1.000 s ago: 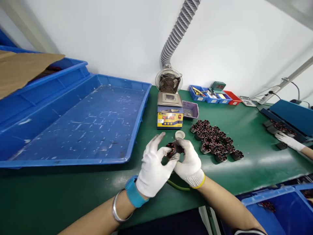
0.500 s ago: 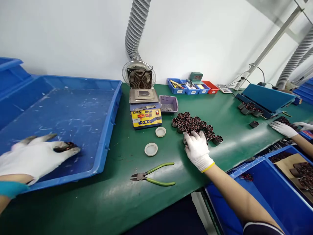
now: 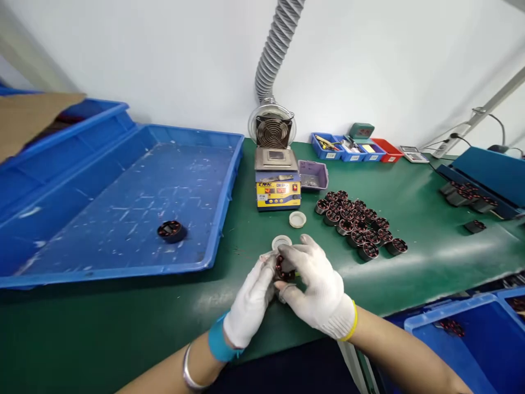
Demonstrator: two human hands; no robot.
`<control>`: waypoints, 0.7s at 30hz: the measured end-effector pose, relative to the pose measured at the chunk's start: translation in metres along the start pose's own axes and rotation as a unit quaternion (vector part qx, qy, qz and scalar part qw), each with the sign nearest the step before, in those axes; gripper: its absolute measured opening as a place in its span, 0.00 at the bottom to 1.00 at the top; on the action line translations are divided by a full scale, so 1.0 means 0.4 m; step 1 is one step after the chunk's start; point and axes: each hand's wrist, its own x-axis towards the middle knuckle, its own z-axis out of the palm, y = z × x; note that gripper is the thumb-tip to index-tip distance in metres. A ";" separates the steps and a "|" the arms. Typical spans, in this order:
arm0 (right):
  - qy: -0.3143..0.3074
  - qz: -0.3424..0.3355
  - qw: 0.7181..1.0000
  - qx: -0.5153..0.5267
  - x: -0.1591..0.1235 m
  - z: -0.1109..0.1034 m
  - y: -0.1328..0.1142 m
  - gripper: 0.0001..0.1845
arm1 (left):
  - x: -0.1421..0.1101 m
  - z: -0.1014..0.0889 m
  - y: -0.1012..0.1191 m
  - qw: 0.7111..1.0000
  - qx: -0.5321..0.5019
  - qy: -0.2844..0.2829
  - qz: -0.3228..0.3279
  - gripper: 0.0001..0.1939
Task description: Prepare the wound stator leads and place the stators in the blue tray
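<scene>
In front of me, both gloved hands meet around a motor stator (image 3: 284, 268) with copper windings. My left hand (image 3: 255, 295) grips it from the left. My right hand (image 3: 315, 284) closes on it from the right with thumb and fingers. Another stator (image 3: 171, 231) sits alone in the big blue tray (image 3: 141, 270). To the right of my hands, several stators (image 3: 351, 221) stand in a cluster on the green table. Just behind my fingers is a small white dish (image 3: 281, 241); my hands hide most of the green-handled cutters.
A yellow-and-blue solder pot (image 3: 279, 192) with a fan stands at the back under a grey hose (image 3: 279, 49). Beside it are a second white dish (image 3: 297, 219), a purple bin (image 3: 314, 175) and small tool bins (image 3: 326, 146). A blue crate (image 3: 471, 328) lies lower right.
My left hand has left a stator in the blue tray and moved right. My right hand has come away from the cluster with a stator, and both hands now meet on it.
</scene>
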 end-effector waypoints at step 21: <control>-0.087 -0.106 0.990 0.008 0.158 -0.027 -0.073 0.06 | 0.063 -0.074 0.003 0.793 -0.544 0.048 -0.269 0.20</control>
